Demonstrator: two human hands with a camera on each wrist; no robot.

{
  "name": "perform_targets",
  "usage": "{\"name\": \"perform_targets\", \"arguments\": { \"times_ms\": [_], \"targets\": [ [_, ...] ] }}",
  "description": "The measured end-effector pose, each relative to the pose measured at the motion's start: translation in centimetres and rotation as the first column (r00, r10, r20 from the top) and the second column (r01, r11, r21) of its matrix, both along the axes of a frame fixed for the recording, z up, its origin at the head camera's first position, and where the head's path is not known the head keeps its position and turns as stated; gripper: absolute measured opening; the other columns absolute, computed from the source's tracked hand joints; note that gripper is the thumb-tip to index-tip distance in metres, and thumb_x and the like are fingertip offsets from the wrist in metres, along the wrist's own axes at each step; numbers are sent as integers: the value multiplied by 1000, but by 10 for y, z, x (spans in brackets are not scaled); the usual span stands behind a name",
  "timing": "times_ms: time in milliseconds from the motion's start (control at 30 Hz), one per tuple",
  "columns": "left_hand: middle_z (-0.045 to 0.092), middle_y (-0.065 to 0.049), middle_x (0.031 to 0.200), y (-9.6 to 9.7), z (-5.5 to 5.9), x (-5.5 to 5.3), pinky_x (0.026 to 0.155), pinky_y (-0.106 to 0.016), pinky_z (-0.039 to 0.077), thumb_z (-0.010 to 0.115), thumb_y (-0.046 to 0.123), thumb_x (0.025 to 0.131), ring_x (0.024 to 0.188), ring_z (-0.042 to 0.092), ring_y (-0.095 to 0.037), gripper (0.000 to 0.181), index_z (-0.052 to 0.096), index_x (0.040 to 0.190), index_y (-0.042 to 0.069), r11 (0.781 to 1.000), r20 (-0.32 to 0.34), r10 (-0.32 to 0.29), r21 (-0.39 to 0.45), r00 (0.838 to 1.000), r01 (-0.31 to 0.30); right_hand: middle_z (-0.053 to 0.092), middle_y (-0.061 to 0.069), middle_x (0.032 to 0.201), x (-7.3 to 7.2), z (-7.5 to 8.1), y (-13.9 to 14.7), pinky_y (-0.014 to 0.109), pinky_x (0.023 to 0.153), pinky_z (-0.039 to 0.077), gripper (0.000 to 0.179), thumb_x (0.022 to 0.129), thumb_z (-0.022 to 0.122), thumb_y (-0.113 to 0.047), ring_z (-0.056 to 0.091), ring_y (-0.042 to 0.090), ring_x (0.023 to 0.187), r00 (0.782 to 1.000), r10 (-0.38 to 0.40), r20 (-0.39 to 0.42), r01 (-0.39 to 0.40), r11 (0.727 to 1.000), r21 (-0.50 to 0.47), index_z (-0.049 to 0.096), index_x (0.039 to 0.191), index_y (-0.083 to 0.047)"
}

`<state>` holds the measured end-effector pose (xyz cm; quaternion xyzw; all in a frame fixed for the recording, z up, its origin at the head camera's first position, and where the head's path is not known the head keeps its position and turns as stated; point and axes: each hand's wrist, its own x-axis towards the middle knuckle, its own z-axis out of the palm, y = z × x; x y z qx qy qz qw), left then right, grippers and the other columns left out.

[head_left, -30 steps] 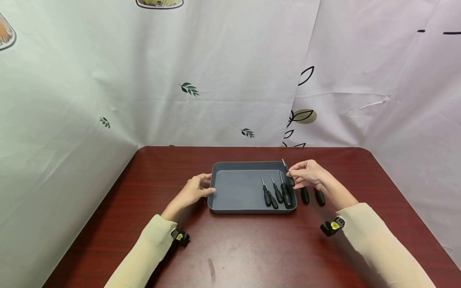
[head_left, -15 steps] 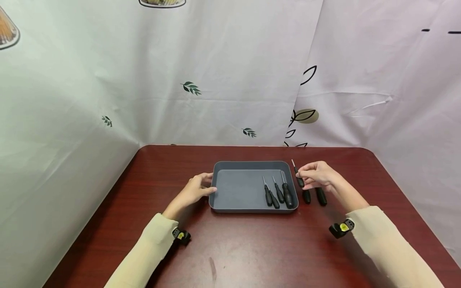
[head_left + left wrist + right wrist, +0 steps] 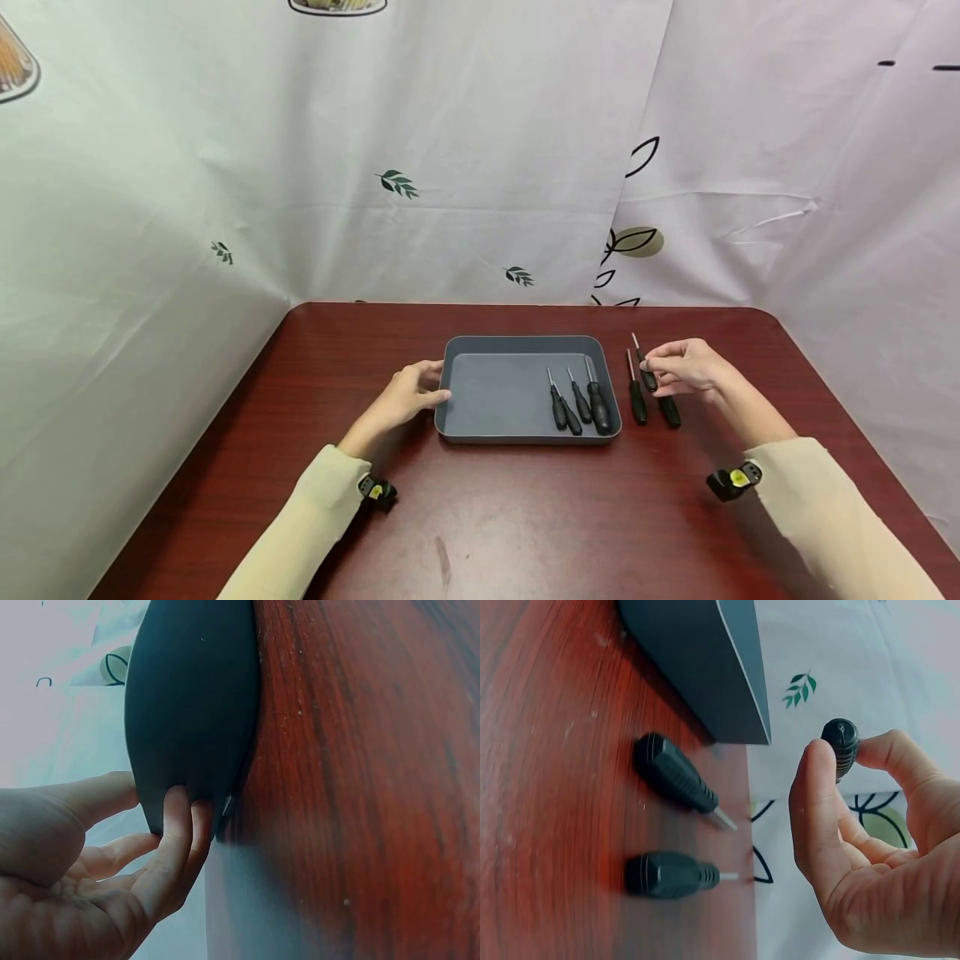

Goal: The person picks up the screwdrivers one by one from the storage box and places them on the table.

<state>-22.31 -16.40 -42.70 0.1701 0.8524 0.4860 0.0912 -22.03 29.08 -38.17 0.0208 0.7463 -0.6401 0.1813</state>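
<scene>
My right hand point(image 3: 686, 367) pinches a black-handled screwdriver point(image 3: 647, 377) between thumb and fingers, raised above the table to the right of the tray, its shaft pointing away. In the right wrist view the butt of the held screwdriver point(image 3: 841, 742) faces the camera. Below it, one screwdriver point(image 3: 637, 403) lies on the table, and another screwdriver point(image 3: 670, 412) is partly hidden by the hand. With my left hand point(image 3: 401, 396) I hold the left end of a grey rectangular tray point(image 3: 480, 440); its thumb is at the rim, and fingers point(image 3: 176, 825) lie against the outer wall.
Several black-handled screwdrivers lie in the right part of the tray, among them a thick one point(image 3: 598, 410). The dark red wooden table point(image 3: 525, 517) ends at a patterned white cloth point(image 3: 465, 233) at the back.
My right hand has carried the screwdriver rightward, from over the tray's right rim to above the screwdrivers on the table. The left hand and tray stay nearly in place.
</scene>
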Motion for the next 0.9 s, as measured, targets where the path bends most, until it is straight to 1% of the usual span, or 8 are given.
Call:
{"name": "perform_targets", "arguments": {
  "times_ms": [300,433,467,667,700,900],
  "targets": [
    [59,-34,123,1,1,1,74,-37,62,70,1,93,88,72,-33,59,42,143,-13,1000,10,20,-9,1000,-20,70,-1,81,3,-5,19,32,64,62,15,96,59,0,66,11,64,1000,2,-1,-2,1000,1,69,91,-9],
    [58,-35,123,1,1,1,75,-38,62,69,1,93,89,72,-34,59,41,143,-15,1000,6,5,4,1000,-5,68,1,80,4,-8,26,32,64,62,17,96,58,-1,66,12,63,1000,-9,7,9,1000,2,70,89,-11],
    [57,-36,123,2,6,4,76,-40,62,68,0,94,89,72,-37,59,40,143,-16,1000,9,4,6,1000,-4,68,1,80,5,-9,27,32,64,62,18,96,58,-1,66,12,63,1000,-12,7,12,1000,4,70,89,-11],
    [58,-35,124,3,7,4,76,-39,62,68,0,94,91,71,-36,59,40,144,-14,1000,16,11,-2,1000,-11,69,-1,80,6,-13,39,33,64,62,19,96,58,-1,66,11,64,1000,-21,14,20,1000,15,70,87,-13],
    [58,-34,124,1,2,1,75,-37,62,69,1,94,90,72,-34,60,41,144,-13,1000,15,13,-2,1000,-13,69,-1,81,6,-14,41,33,64,62,19,96,58,-1,66,11,64,1000,-23,18,23,1000,18,70,88,-13],
    [58,-34,125,1,1,2,76,-37,62,69,0,93,91,72,-34,60,41,144,-13,1000,20,11,4,1000,-11,67,-1,78,8,-21,52,32,64,62,21,96,58,0,66,11,64,998,-43,45,41,998,39,71,86,-13]
  ]
}}
